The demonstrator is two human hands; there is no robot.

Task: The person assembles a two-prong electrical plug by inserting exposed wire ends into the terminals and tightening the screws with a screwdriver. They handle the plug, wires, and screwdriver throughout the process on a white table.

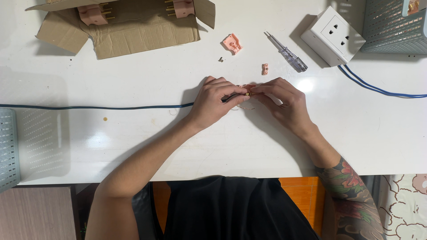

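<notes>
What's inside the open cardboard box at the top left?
Two pink plugs with brass prongs, one on the left and one on the right, lie in the cardboard box. The frame edge hides the rest.

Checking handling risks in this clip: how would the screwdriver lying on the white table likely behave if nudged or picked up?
The screwdriver has a round, clear handle and thin metal shaft, so it would probably roll if nudged sideways on the smooth table. It looks stiff and likely light for its length. Nothing touches it; the small pink clamp lies apart, so a roll might go unchecked.
</notes>
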